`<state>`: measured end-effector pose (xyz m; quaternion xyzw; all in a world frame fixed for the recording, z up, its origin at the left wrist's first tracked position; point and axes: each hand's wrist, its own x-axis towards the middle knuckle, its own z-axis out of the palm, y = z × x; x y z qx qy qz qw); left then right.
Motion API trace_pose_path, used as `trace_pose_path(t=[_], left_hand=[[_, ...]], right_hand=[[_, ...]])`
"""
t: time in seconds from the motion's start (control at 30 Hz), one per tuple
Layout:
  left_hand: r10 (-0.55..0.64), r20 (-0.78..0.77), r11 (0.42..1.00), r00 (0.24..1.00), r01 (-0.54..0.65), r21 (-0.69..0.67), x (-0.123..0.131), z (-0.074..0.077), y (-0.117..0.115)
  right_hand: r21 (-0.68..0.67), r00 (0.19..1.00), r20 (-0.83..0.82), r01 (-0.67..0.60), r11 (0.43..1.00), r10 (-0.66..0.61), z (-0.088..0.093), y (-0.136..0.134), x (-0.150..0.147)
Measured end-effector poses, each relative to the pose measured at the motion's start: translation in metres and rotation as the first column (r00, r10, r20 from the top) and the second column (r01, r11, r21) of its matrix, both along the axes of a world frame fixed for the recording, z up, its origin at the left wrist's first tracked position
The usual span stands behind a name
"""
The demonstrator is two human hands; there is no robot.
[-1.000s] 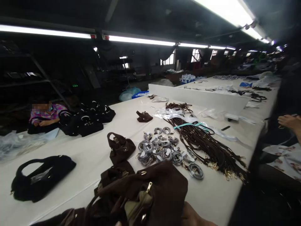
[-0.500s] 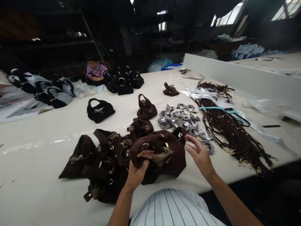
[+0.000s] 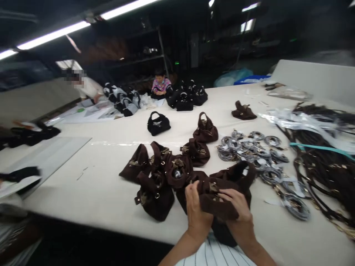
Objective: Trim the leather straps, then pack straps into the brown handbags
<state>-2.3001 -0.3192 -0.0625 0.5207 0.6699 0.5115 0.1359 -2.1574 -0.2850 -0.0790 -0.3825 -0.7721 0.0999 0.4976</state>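
A dark brown bag [image 3: 219, 208] is between my two hands, close to my body at the table's front edge. My left hand [image 3: 196, 208] is closed on its left side. Fingers of my right hand [image 3: 239, 211] wrap over its right side near the opening, where olive lining shows. Just behind it another brown bag [image 3: 244, 175] lies with its handle up. Several brown bags stand to the left, among them one with a round opening [image 3: 178, 171] and one with a small tab [image 3: 158, 199].
Coiled grey straps [image 3: 260, 155] lie right of the bags, with a pile of brown straps [image 3: 327, 170] farther right. A black bag [image 3: 158, 123] stands behind. People sit and stand across the table [image 3: 111, 192] and at the left.
The view has turned left. My right hand, apart from the bags before, now grips the brown bag together with my left hand, and the bag is nearer my body.
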Motion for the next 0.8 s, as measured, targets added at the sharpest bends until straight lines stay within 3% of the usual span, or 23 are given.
trace_pose_path(t=[0.07,0.17,0.23,0.27,0.3,0.37,0.4,0.43,0.47,0.5,0.53,0.6,0.63,0.7,0.8], left_hand=[[-0.003,-0.094,0.997,0.996,-0.005,-0.083,-0.005,-0.003,-0.006],[-0.145,-0.089,0.958,0.985,0.118,-0.262,-0.024,-0.018,-0.005],[-0.222,-0.060,0.946,0.973,0.201,-0.254,-0.035,-0.028,0.002],[-0.254,-0.053,0.947,0.966,0.237,-0.219,-0.038,-0.031,0.005],[-0.275,-0.050,0.948,0.960,0.262,-0.182,-0.040,-0.033,0.008],[-0.278,-0.018,0.951,0.960,0.272,-0.148,-0.039,-0.032,0.014],[-0.259,0.009,0.954,0.966,0.257,-0.153,-0.036,-0.030,0.017],[-0.238,0.035,0.957,0.971,0.241,-0.164,-0.032,-0.027,0.021],[-0.225,0.058,0.958,0.973,0.231,-0.167,-0.028,-0.023,0.024],[-0.226,0.077,0.959,0.971,0.235,-0.157,-0.024,-0.019,0.027],[-0.235,0.090,0.960,0.968,0.245,-0.134,-0.021,-0.015,0.031],[-0.260,0.081,0.962,0.962,0.265,-0.070,-0.016,-0.003,0.037],[-0.274,0.058,0.961,0.960,0.276,-0.034,-0.014,0.003,0.040],[-0.289,-0.013,0.956,0.957,0.289,0.046,-0.015,0.018,0.046],[-0.301,-0.085,0.942,0.950,0.310,0.129,-0.017,0.035,0.057]], right_hand=[[0.025,0.998,-0.032,-0.052,0.998,0.053,0.014,-0.003,-0.003],[0.016,0.993,-0.120,-0.020,1.000,0.022,0.033,0.005,0.012],[-0.086,0.984,-0.177,0.003,0.996,-0.019,0.048,0.012,0.034],[-0.185,0.985,-0.172,-0.063,0.981,0.031,0.056,0.016,0.047],[-0.314,0.977,-0.158,-0.187,0.931,0.143,0.063,0.021,0.062],[-0.553,0.885,-0.181,-0.452,0.700,0.429,0.074,0.039,0.094],[-0.616,0.855,-0.193,-0.488,0.618,0.482,0.076,0.053,0.111],[-0.658,0.886,-0.139,-0.417,0.627,0.442,0.074,0.072,0.128],[-0.673,0.950,-0.036,-0.251,0.695,0.309,0.069,0.094,0.143],[-0.642,0.988,0.127,0.012,0.767,0.091,0.060,0.118,0.155],[-0.567,0.934,0.332,0.311,0.763,-0.134,0.049,0.143,0.165],[-0.472,0.790,0.519,0.584,0.661,-0.327,0.022,0.191,0.176],[-0.457,0.747,0.570,0.634,0.623,-0.342,0.009,0.210,0.176],[-0.444,0.712,0.626,0.660,0.606,-0.318,-0.014,0.236,0.169],[-0.386,0.671,0.679,0.672,0.631,-0.298,-0.038,0.240,0.159]])
